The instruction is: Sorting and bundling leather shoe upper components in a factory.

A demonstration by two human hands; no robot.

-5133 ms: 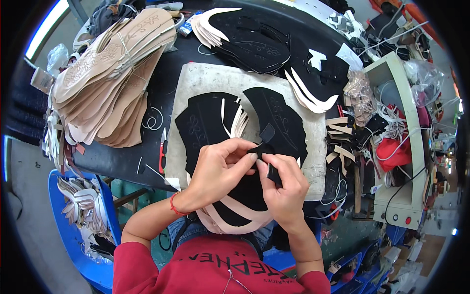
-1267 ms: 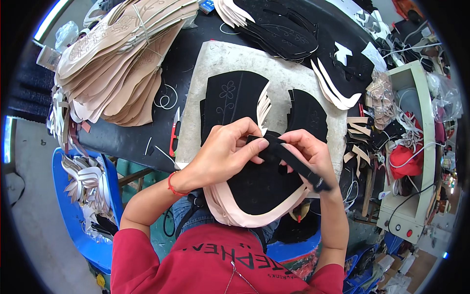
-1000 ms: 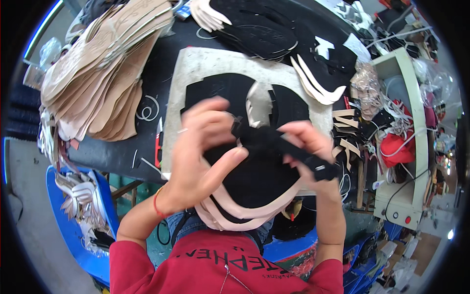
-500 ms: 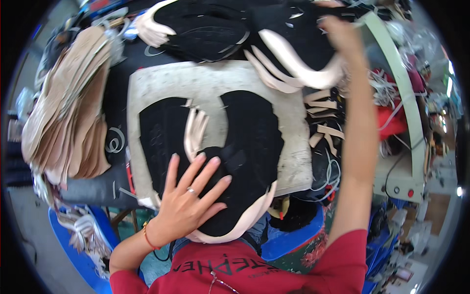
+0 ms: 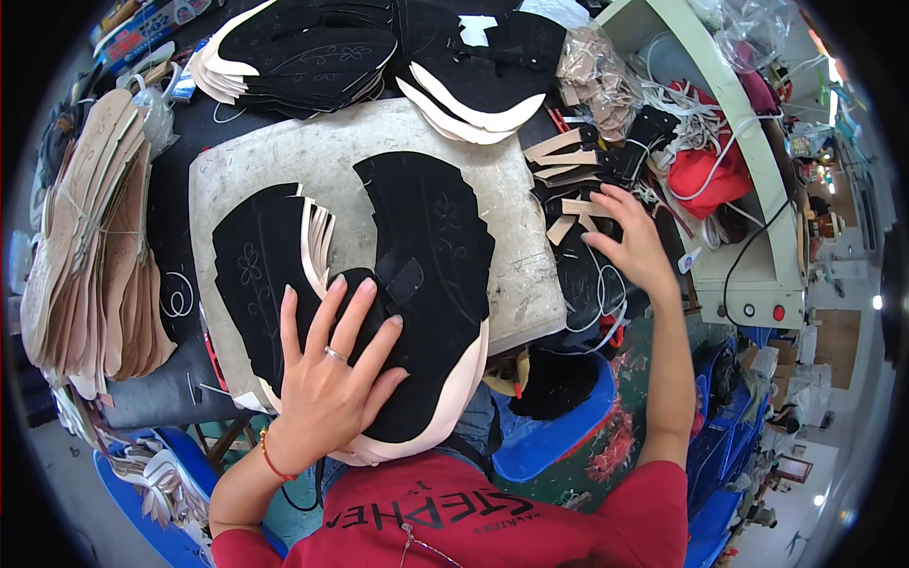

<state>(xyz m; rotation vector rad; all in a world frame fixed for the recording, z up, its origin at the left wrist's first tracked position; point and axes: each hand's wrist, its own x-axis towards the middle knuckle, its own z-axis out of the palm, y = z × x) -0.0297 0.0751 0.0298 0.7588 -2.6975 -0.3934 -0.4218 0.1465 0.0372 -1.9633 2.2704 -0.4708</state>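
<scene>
Resting the left hand palm down on the black cutouts, with fingers spread and pointing away, with a ring on one finger and a red bracelet at the wrist. Holding the right hand out at the right side, with thumb and fingers parted and curved, just beside the beige strips; cannot tell whether touching them. Having the cutouts laid across a pale board, partly over its near edge and close to the lap, with two wide lobes reaching away and a gap between them, with stitched flowers on both, with a fan of pale edges along the left lobe and a small dark patch on the right one. Facing more black cutouts beyond the board. Flanked on the left by a string-tied tan bundle, and on the right by a red bag next to a pale green cabinet.
</scene>
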